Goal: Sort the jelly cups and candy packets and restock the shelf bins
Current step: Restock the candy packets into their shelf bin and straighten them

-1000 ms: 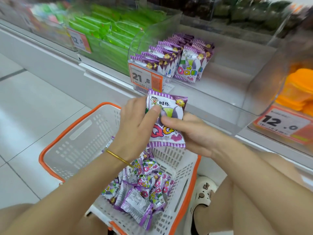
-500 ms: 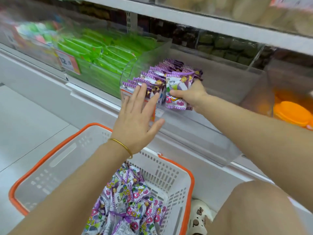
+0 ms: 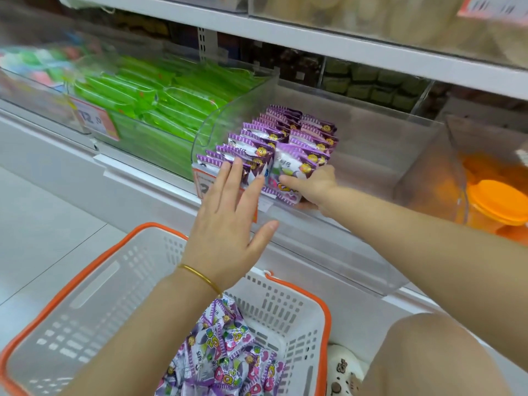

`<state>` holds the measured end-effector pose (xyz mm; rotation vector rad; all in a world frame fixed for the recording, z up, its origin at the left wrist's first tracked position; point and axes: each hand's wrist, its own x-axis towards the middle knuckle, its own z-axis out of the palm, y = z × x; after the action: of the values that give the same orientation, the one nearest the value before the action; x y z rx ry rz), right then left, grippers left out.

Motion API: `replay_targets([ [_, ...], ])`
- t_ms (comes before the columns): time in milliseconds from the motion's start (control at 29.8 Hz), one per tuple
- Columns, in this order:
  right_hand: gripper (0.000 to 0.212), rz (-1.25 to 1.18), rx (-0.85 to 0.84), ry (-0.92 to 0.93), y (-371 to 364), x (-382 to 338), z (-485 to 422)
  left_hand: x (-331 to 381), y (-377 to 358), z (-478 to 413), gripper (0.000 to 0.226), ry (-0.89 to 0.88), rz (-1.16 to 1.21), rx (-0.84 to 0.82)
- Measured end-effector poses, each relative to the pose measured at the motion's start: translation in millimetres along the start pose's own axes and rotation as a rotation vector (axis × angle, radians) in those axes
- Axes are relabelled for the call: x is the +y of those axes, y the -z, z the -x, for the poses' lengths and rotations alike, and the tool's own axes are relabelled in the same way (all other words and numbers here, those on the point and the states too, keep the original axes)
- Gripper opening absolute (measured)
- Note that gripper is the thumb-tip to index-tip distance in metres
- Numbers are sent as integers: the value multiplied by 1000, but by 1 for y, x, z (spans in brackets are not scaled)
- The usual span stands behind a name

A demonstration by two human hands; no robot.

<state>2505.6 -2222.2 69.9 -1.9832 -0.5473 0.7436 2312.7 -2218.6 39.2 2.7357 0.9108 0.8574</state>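
Our right grip (image 3: 311,187) pinches a purple-and-white candy packet (image 3: 288,167) upright in the front row of the clear plastic bin (image 3: 371,167). Our left grip (image 3: 228,224) is wide and flat, its straight fingers against the bin's front.

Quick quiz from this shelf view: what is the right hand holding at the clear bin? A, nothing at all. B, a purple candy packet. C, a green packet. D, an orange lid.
B: the right hand has its thumb and fingers curled round a purple candy packet, standing it up at the front of the clear bin.
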Motion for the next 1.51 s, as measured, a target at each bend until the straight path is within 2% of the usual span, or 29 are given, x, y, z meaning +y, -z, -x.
replay_targets([
  [67, 57, 92, -70, 14, -4, 0, -4, 0, 0, 0, 69, 3, -1, -9],
  [201, 82, 43, -192, -69, 8, 1, -4, -2, 2, 1, 69, -16, 26, -5],
  [302, 74, 60, -205, -25, 26, -5, 8, -3, 9, 3, 65, -34, 61, 25],
  [369, 68, 37, -160, 104, 43, -15, 31, -2, 15, 7, 61, -55, 63, 79],
  [470, 43, -29, -73, 467, 64, -20, 94, 0, 29, 21, 52, -65, 34, 118],
  [504, 33, -73, -100, 556, 65, -16, 119, -3, 32, 29, 50, -66, 19, 85],
  [571, 23, 9, -251, 621, 50, 2, 156, -12, 31, 54, 48, -62, -18, -83],
  [604, 21, 92, -372, 580, 36, 20, 162, -19, 28, 68, 48, -52, -42, -190],
  [705, 21, 450, -695, 269, -23, 91, 139, -37, 20, 117, 46, 10, -128, -477],
  [806, 39, 771, -809, 33, -70, 175, 96, -42, 17, 149, 38, 109, -162, -575],
  [873, 56, 886, -801, -1, -88, 223, 78, -40, 14, 158, 41, 142, -157, -609],
  [940, 68, 935, -751, -18, -102, 264, 61, -38, 11, 161, 45, 178, -218, -744],
  [974, 71, 934, -711, -37, -109, 282, 52, -40, 9, 162, 46, 190, -214, -752],
  [1041, 76, 906, -635, -109, -124, 310, 40, -46, 8, 165, 42, 117, -196, -642],
  [1108, 72, 931, -598, -121, -138, 329, 33, -56, 6, 170, 43, 51, -197, -620],
  [1209, 68, 967, -503, -48, -153, 341, 36, -68, 4, 173, 47, 36, -222, -650],
  [1309, 69, 881, -420, -127, -169, 349, 51, -77, 4, 174, 51, 43, -229, -650],
  [1410, 73, 882, -363, -124, -182, 352, 70, -81, 3, 173, 49, 73, -233, -645],
  [1511, 65, 842, -347, -146, -192, 351, 81, -80, 2, 170, 49, 87, -246, -648],
])
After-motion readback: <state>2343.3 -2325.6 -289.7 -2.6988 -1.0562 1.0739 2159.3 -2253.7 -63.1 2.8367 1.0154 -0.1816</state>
